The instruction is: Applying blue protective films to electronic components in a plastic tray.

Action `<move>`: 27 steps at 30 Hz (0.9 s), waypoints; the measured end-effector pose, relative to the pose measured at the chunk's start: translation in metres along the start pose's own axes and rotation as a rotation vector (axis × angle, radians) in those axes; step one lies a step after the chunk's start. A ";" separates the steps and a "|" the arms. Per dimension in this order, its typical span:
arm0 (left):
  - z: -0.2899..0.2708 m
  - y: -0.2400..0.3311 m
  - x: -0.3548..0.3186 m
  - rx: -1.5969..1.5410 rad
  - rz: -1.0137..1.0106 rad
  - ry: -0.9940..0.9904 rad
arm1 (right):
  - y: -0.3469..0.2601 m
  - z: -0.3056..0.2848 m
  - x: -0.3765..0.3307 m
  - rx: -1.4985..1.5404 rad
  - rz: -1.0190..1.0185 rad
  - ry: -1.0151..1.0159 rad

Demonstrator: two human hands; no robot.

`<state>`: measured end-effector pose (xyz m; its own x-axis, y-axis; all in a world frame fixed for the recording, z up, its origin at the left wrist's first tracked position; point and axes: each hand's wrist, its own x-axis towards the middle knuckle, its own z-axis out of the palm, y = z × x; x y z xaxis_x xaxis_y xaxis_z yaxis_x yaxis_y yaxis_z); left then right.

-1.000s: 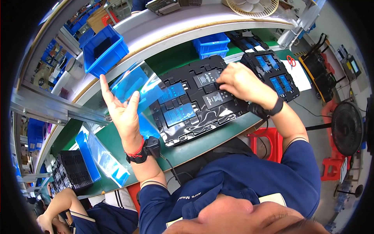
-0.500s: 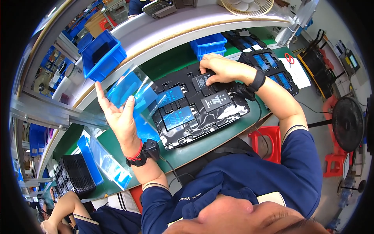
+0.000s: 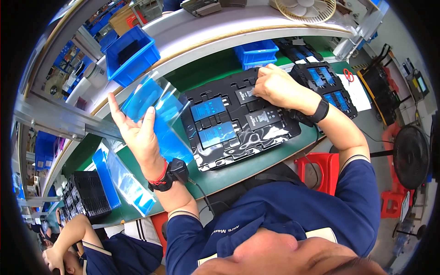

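Left hand (image 3: 137,135): fingers holding film (image 3: 166,107) aside
Right hand (image 3: 277,89): fingers at battery (image 3: 244,96), grip unclear
Tray (image 3: 238,149): pockets space batteries (image 3: 263,120)

Nearest tray (image 3: 256,142): two blue-faced packs (image 3: 207,109), two dark packs (image 3: 263,120). Scissors (image 3: 349,75): one pair. Person's hands (image 3: 279,89): two.

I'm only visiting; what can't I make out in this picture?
In the head view:
- Right end of the farther dark grey piece: hidden by the right hand.
- Top of the cream fan: cut off by the upper edge.
- What the dark item is: shadowed inside the blue bin.
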<state>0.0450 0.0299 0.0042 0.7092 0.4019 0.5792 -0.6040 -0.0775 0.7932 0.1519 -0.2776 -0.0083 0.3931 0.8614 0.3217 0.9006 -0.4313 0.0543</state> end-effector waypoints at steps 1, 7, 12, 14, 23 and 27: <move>0.000 0.001 0.000 0.009 0.003 0.009 | -0.002 -0.003 0.003 -0.014 0.004 0.020; -0.009 0.002 0.002 0.046 0.019 0.034 | -0.032 -0.001 0.047 0.160 0.029 -0.021; -0.012 0.006 0.002 0.039 0.045 0.044 | -0.039 0.024 0.082 0.182 0.103 -0.123; -0.015 0.007 0.003 0.031 0.039 0.045 | -0.040 0.031 0.089 0.216 0.124 -0.187; -0.023 -0.007 0.003 0.022 -0.058 0.017 | -0.041 0.038 0.099 0.338 0.167 -0.269; -0.022 -0.009 0.001 0.053 -0.081 0.008 | -0.045 0.033 0.098 0.323 0.181 -0.319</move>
<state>0.0431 0.0507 -0.0063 0.7515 0.4165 0.5116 -0.5246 -0.0930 0.8463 0.1558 -0.1645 -0.0103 0.5403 0.8414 -0.0098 0.8042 -0.5198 -0.2883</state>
